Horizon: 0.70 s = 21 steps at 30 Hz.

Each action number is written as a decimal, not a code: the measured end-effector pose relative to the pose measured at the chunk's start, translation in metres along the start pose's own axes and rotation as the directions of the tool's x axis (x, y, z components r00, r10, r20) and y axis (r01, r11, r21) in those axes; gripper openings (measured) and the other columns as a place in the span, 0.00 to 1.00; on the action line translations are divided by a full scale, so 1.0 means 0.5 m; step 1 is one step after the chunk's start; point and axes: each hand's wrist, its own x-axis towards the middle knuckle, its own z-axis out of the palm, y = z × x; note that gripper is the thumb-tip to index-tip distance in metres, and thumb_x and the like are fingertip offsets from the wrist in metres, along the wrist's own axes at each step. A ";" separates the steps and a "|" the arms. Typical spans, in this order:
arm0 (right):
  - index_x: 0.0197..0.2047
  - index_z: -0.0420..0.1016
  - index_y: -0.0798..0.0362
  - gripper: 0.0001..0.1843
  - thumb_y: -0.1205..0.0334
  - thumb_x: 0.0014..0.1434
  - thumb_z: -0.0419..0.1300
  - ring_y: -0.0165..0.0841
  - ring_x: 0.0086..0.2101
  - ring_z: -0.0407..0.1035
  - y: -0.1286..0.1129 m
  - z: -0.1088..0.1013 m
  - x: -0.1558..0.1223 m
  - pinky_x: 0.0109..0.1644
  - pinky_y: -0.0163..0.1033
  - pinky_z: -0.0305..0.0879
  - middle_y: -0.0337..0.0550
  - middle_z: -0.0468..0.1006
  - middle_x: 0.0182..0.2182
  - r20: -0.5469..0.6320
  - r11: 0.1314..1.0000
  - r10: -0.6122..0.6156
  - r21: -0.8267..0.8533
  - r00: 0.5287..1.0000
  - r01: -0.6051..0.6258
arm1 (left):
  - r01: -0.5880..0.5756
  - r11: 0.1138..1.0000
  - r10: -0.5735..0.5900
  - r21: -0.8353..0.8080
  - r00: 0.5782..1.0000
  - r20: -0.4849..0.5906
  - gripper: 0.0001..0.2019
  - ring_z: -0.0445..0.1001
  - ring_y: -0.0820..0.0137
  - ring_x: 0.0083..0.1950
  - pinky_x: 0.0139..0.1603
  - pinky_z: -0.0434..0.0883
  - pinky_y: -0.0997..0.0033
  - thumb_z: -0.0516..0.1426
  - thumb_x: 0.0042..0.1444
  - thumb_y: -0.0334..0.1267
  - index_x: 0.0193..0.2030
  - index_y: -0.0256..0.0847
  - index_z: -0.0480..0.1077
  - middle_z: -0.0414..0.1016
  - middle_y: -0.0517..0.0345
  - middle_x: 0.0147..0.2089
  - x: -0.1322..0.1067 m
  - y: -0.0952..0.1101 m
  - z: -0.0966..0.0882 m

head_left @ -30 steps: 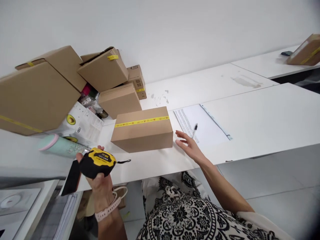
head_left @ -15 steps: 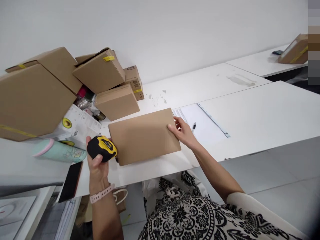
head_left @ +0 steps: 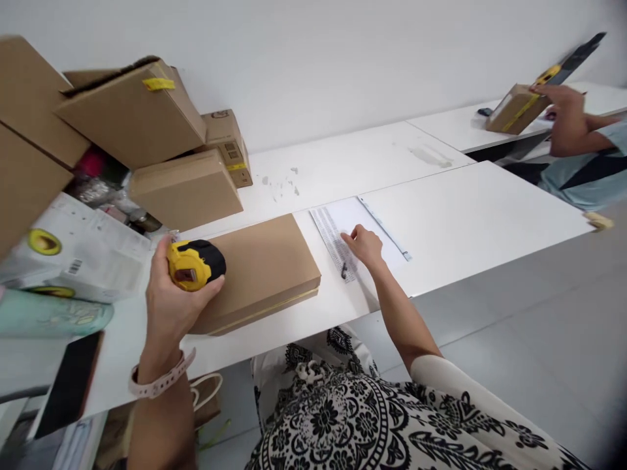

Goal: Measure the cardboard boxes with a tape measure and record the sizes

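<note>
My left hand (head_left: 179, 303) is wrapped round a yellow-and-black tape measure (head_left: 196, 264), just over the left end of a brown cardboard box (head_left: 264, 261). The box lies flat on the white table, with a strip of yellowish tape along its front side. No blade shows out of the tape measure. My right hand (head_left: 365, 245) is over a printed sheet (head_left: 330, 225), fingers loosely bent and apart, with nothing visible in them. A dark-tipped pen (head_left: 344, 269) lies on the sheet, a little left of and nearer to me than that hand.
Several cardboard boxes (head_left: 132, 117) stand at the left, beside avocado-print packaging (head_left: 88, 254). A mint bottle (head_left: 59, 313) and a dark phone (head_left: 71, 382) lie nearer. At the far right, another person's hand (head_left: 563, 98) is at a taped box (head_left: 516, 111).
My right hand has let go of the box and moved right over the sheet. The box now lies flat. My left hand has turned the tape measure. Another person's arm has come into view.
</note>
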 end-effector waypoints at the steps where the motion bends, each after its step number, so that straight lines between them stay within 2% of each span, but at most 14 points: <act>1: 0.39 0.69 0.51 0.15 0.47 0.62 0.57 0.43 0.37 0.72 0.020 0.003 0.004 0.38 0.42 0.60 0.50 0.79 0.34 0.040 0.998 0.011 -0.068 0.999 -0.009 | -0.010 0.994 0.008 0.112 1.000 0.026 0.53 0.68 0.44 0.63 0.65 0.64 0.33 0.75 0.33 0.42 0.69 0.51 0.62 0.69 0.50 0.64 0.003 0.010 0.008; 3: 0.41 0.70 0.51 0.14 0.50 0.60 0.59 0.44 0.39 0.73 0.047 0.011 0.009 0.39 0.42 0.61 0.51 0.79 0.36 0.113 0.992 -0.011 -0.122 0.994 0.025 | 0.005 0.963 -0.030 0.269 0.996 0.088 0.47 0.69 0.41 0.62 0.63 0.64 0.30 0.73 0.37 0.45 0.67 0.51 0.65 0.72 0.49 0.61 0.009 0.024 0.024; 5: 0.43 0.71 0.51 0.10 0.57 0.59 0.60 0.43 0.39 0.73 0.062 0.015 0.013 0.40 0.42 0.63 0.48 0.80 0.35 0.150 0.994 -0.069 -0.078 0.986 0.081 | 0.000 0.951 -0.043 0.309 0.990 0.131 0.40 0.71 0.40 0.60 0.60 0.67 0.30 0.70 0.44 0.48 0.66 0.49 0.67 0.74 0.47 0.57 0.012 0.029 0.037; 8: 0.42 0.73 0.51 0.09 0.65 0.56 0.58 0.39 0.33 0.74 0.084 0.007 0.015 0.41 0.42 0.67 0.42 0.79 0.27 0.210 0.966 -0.132 0.247 0.969 0.078 | -0.029 0.931 -0.021 0.365 0.991 0.134 0.38 0.72 0.41 0.59 0.58 0.69 0.31 0.66 0.49 0.52 0.67 0.44 0.66 0.76 0.45 0.56 0.014 0.024 0.041; 9: 0.42 0.74 0.51 0.10 0.64 0.56 0.57 0.38 0.32 0.75 0.095 0.001 0.013 0.41 0.43 0.69 0.42 0.79 0.26 0.233 0.907 -0.147 0.418 0.961 0.038 | -0.062 0.924 0.012 0.378 0.991 0.133 0.39 0.72 0.42 0.60 0.59 0.69 0.32 0.65 0.50 0.54 0.67 0.43 0.66 0.76 0.45 0.57 0.012 0.023 0.039; 10: 0.42 0.75 0.52 0.11 0.62 0.56 0.57 0.37 0.33 0.76 0.108 -0.007 0.010 0.43 0.43 0.71 0.42 0.80 0.27 0.256 0.808 -0.170 0.589 0.952 -0.014 | -0.108 0.914 0.062 0.390 0.990 0.129 0.39 0.71 0.43 0.61 0.60 0.69 0.33 0.64 0.51 0.54 0.68 0.42 0.66 0.75 0.44 0.59 0.007 0.025 0.036; 12: 0.45 0.76 0.52 0.14 0.56 0.56 0.59 0.39 0.38 0.78 0.137 -0.022 -0.001 0.47 0.45 0.73 0.46 0.83 0.35 0.260 0.548 -0.224 0.830 0.939 -0.099 | -0.227 0.889 0.224 0.398 0.973 0.054 0.39 0.68 0.44 0.65 0.65 0.65 0.34 0.65 0.51 0.52 0.68 0.41 0.64 0.72 0.45 0.64 -0.014 0.041 0.035; 14: 0.46 0.75 0.51 0.18 0.53 0.54 0.64 0.41 0.45 0.78 0.163 -0.032 -0.020 0.51 0.47 0.73 0.47 0.84 0.42 0.221 0.366 -0.249 0.923 0.943 -0.119 | -0.355 0.853 0.405 0.384 0.912 -0.058 0.38 0.67 0.47 0.67 0.68 0.64 0.37 0.66 0.51 0.45 0.69 0.44 0.63 0.69 0.49 0.67 -0.055 0.074 0.057; 15: 0.46 0.74 0.50 0.19 0.52 0.52 0.66 0.41 0.46 0.78 0.173 -0.034 -0.030 0.52 0.47 0.72 0.47 0.84 0.42 0.194 0.324 -0.238 0.940 0.952 -0.110 | -0.423 0.839 0.482 0.343 0.869 -0.109 0.37 0.69 0.49 0.65 0.66 0.66 0.40 0.66 0.51 0.41 0.69 0.46 0.63 0.71 0.51 0.65 -0.082 0.095 0.080; 16: 0.45 0.72 0.49 0.20 0.51 0.51 0.68 0.40 0.45 0.78 0.180 -0.034 -0.042 0.52 0.47 0.72 0.46 0.84 0.41 0.170 0.309 -0.219 0.946 0.961 -0.097 | -0.507 0.818 0.531 0.273 0.847 -0.018 0.37 0.71 0.52 0.63 0.64 0.69 0.44 0.64 0.53 0.38 0.70 0.47 0.61 0.73 0.52 0.64 -0.114 0.116 0.112; 17: 0.44 0.71 0.48 0.21 0.49 0.51 0.69 0.38 0.42 0.78 0.183 -0.031 -0.053 0.51 0.46 0.72 0.44 0.84 0.37 0.146 0.314 -0.193 0.946 0.970 -0.080 | -0.622 0.777 0.618 0.101 0.783 0.072 0.34 0.73 0.55 0.61 0.61 0.73 0.50 0.63 0.55 0.38 0.70 0.45 0.61 0.75 0.52 0.60 -0.148 0.136 0.151; 18: 0.41 0.70 0.48 0.20 0.47 0.52 0.69 0.36 0.37 0.78 0.184 -0.027 -0.065 0.48 0.44 0.72 0.41 0.82 0.32 0.127 0.339 -0.163 0.939 0.978 -0.065 | -0.672 0.738 0.669 -0.056 0.718 0.193 0.33 0.73 0.58 0.62 0.61 0.74 0.54 0.61 0.57 0.36 0.70 0.41 0.60 0.76 0.50 0.58 -0.183 0.153 0.196; 19: 0.38 0.68 0.48 0.20 0.43 0.55 0.66 0.34 0.32 0.76 0.181 -0.021 -0.075 0.45 0.43 0.72 0.38 0.79 0.27 0.115 0.380 -0.134 0.923 0.984 -0.056 | -0.702 0.696 0.710 -0.149 0.644 0.285 0.32 0.72 0.59 0.63 0.62 0.73 0.56 0.60 0.58 0.35 0.69 0.36 0.60 0.77 0.47 0.56 -0.217 0.165 0.243; 21: 0.34 0.66 0.48 0.22 0.36 0.61 0.58 0.31 0.23 0.68 0.172 -0.008 -0.093 0.38 0.40 0.69 0.33 0.70 0.19 0.119 0.480 -0.093 0.875 0.989 -0.060 | -0.708 0.685 0.680 -0.174 0.535 0.501 0.31 0.64 0.57 0.70 0.68 0.66 0.56 0.57 0.61 0.38 0.69 0.28 0.58 0.74 0.40 0.62 -0.274 0.173 0.335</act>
